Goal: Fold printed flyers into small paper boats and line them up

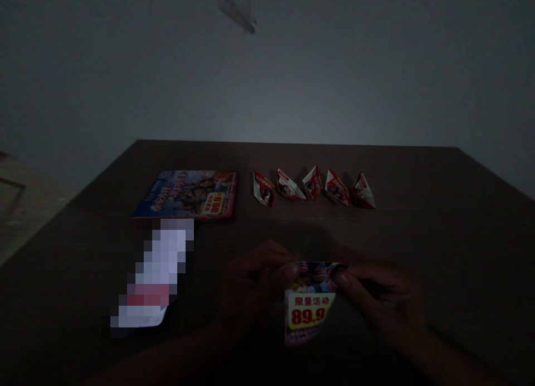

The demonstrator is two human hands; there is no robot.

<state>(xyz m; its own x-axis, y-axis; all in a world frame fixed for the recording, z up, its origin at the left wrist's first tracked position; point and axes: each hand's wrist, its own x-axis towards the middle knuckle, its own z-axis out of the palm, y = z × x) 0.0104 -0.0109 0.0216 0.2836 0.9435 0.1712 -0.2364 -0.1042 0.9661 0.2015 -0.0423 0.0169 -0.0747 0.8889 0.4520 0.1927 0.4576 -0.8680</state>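
Note:
Between my two hands is a printed paper sheet (pixel 309 310), partly folded, with a yellow panel that reads 89.9. My left hand (pixel 259 280) pinches its upper left corner between thumb and fingers. At the upper right corner, my right hand (pixel 378 297) grips the paper the same way. The sheet's lower part hangs down toward me, above the dark table. Beyond my hands, several small folded paper pieces (pixel 291 186) in red and white stand in a row. To their left lies a stack of printed flyers (pixel 188 195) with the same kind of yellow price panel.
A bright, pixelated oblong object (pixel 161 263) lies on the table left of my hands, just in front of the flyers. The dark wooden table (pixel 438 207) reaches back to a plain wall (pixel 334 68). The room is dim.

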